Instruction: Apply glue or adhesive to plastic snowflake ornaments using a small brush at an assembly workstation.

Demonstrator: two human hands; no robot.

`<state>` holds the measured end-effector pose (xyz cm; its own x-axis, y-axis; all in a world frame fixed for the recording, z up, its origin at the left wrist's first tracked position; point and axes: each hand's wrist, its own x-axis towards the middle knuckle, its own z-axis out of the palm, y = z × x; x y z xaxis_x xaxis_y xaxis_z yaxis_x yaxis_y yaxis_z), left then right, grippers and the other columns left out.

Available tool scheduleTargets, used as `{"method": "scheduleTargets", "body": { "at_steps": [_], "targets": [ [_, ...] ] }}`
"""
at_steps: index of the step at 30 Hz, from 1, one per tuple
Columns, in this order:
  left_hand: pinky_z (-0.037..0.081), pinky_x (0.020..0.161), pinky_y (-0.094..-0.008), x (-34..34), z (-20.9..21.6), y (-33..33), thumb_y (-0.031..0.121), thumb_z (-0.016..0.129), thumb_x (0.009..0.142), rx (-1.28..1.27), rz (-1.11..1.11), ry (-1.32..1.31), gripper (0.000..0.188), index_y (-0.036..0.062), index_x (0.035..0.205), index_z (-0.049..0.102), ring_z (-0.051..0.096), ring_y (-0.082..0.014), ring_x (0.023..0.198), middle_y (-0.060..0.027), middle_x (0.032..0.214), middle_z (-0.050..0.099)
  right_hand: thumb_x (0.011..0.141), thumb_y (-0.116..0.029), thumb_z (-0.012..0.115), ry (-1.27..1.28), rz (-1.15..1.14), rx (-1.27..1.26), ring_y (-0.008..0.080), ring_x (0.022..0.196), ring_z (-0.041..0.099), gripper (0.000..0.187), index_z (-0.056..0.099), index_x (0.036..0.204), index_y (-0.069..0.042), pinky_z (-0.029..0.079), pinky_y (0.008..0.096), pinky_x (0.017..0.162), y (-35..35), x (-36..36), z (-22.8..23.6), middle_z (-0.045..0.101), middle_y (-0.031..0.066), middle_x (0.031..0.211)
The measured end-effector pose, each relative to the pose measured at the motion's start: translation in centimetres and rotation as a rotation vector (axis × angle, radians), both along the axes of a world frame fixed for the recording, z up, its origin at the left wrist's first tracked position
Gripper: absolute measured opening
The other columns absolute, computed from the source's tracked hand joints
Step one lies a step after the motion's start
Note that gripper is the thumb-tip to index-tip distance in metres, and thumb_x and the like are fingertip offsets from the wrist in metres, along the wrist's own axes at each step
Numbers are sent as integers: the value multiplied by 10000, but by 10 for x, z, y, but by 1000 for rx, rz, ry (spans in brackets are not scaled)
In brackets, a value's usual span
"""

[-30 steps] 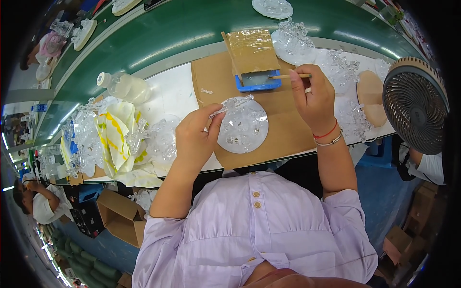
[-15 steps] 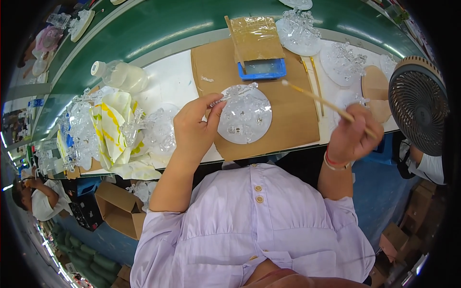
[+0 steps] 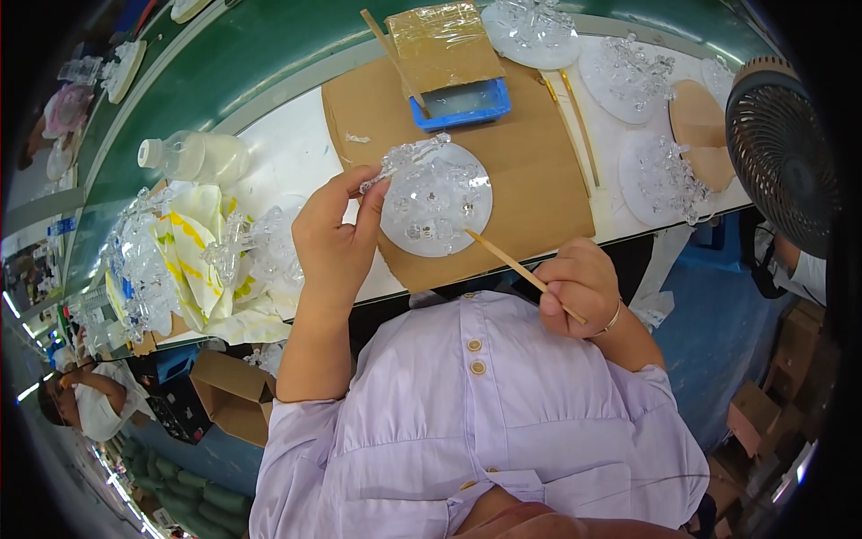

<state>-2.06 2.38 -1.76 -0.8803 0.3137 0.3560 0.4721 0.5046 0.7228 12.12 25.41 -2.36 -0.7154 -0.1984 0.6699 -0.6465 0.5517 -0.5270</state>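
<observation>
Left hand pinches a clear crystal piece at the white disc's ten o'clock, right hand fisted around a wooden stick touching its five o'clock edge.

Layout of the work surface

A round white disc bearing clear glass pieces lies on a brown cardboard sheet, near its near edge. Far of the disc sits a blue rectangular tray. A clear plastic bottle lies far left; a black round fan stands right.
</observation>
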Motion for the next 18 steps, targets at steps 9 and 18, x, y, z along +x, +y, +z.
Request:
{"method": "scheduleTargets", "body": {
  "at_steps": [9, 18],
  "targets": [
    [522, 686, -265, 1, 1, 2, 53, 732, 795, -18, 9, -1, 164, 29, 951, 688, 678, -182, 752, -96, 859, 701, 805, -34, 600, 81, -13, 29, 221, 531, 505, 170, 440, 861, -50, 397, 344, 491, -12, -9, -13, 598, 109, 789],
    [521, 697, -258, 1, 3, 2, 60, 736, 800, -33, 16, 3, 165, 16, 950, 685, 677, -168, 750, -91, 863, 704, 796, -15, 597, 105, -3, 36, 207, 524, 494, 224, 413, 919, -52, 391, 332, 476, -15, -6, -12, 578, 108, 766]
  ]
}}
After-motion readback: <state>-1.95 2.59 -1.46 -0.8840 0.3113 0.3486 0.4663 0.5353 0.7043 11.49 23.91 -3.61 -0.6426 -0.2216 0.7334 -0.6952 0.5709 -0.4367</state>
